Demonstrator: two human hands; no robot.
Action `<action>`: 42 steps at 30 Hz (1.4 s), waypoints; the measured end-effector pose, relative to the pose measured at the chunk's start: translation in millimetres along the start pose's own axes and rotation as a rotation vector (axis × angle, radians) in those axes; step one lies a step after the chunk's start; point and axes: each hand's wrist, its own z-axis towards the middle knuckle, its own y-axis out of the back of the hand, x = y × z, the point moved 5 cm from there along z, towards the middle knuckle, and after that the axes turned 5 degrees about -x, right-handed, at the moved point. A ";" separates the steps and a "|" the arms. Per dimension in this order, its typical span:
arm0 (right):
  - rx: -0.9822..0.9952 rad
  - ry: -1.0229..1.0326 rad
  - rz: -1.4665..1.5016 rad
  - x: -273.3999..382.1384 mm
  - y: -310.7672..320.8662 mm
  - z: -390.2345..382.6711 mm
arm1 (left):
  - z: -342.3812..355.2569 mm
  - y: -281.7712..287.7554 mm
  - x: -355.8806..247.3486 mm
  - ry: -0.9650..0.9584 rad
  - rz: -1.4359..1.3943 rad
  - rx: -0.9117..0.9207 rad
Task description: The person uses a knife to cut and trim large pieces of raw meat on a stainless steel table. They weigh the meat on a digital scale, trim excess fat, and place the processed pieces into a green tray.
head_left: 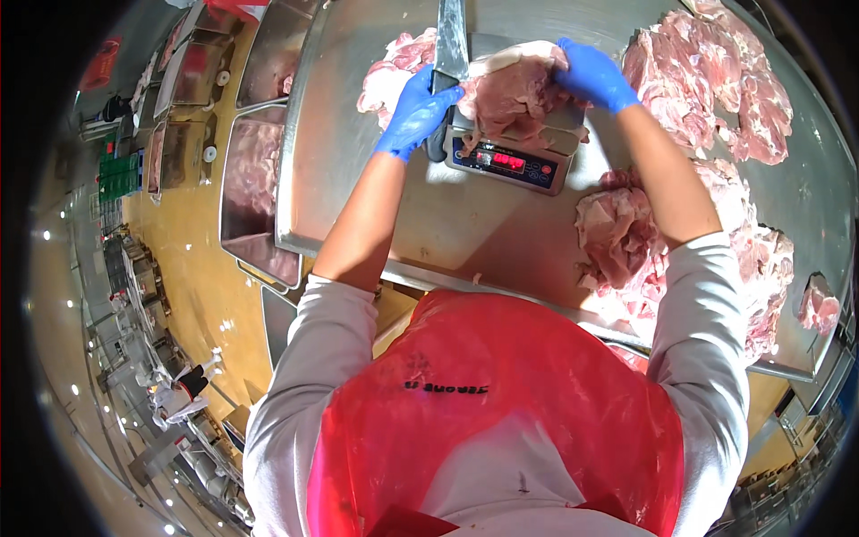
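Observation:
My left hand (417, 115), in a blue glove, is closed round the dark handle of a knife (453, 40). The wide blade points away from me, just left of a piece of raw meat (514, 94). That piece lies on a small digital scale (535, 174) with a lit red display. My right hand (598, 79), also gloved in blue, grips the meat's right edge, with its fingertips partly hidden. Behind my left hand, more raw meat (380, 82) rests on the metal table (474, 219).
Large piles of raw meat (684, 85) cover the table's right side, with another heap (617, 233) nearer me. A small piece (818, 304) lies by the right edge. Metal tubs of meat (255, 161) stand left of the table. Further left, a person (183, 385) is at a distance.

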 end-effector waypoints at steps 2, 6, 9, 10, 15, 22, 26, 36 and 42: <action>-0.160 -0.050 -0.010 -9.3 -20.8 -13.7 | 21.3 -10.1 -3.9 -0.162 0.129 -0.005; -0.124 -0.065 0.261 -2.8 -24.6 -30.2 | 48.6 -6.2 10.4 -0.144 0.168 0.029; -0.110 -0.044 0.482 -19.0 -3.6 -50.6 | 36.5 -0.6 -6.4 -0.084 0.212 0.073; -0.132 -0.048 0.512 -27.9 2.8 -57.0 | 29.8 5.7 -10.1 -0.119 0.198 0.049; -0.370 -0.148 0.517 -68.2 30.2 -93.2 | 15.0 55.2 16.6 -0.032 -0.042 -0.043; -0.534 -0.270 0.602 -0.7 -7.8 -183.4 | -54.6 130.9 47.7 -0.126 -0.086 -0.173; -0.595 -0.350 0.626 10.2 -47.7 -222.1 | -81.8 144.6 48.5 -0.096 -0.179 -0.112; -0.513 0.178 -0.093 166.7 -91.3 -177.6 | -76.7 165.9 71.1 -0.059 -0.161 -0.008; -0.377 0.098 -0.356 196.1 -149.9 -96.0 | -45.6 149.8 74.2 -0.097 -0.033 0.143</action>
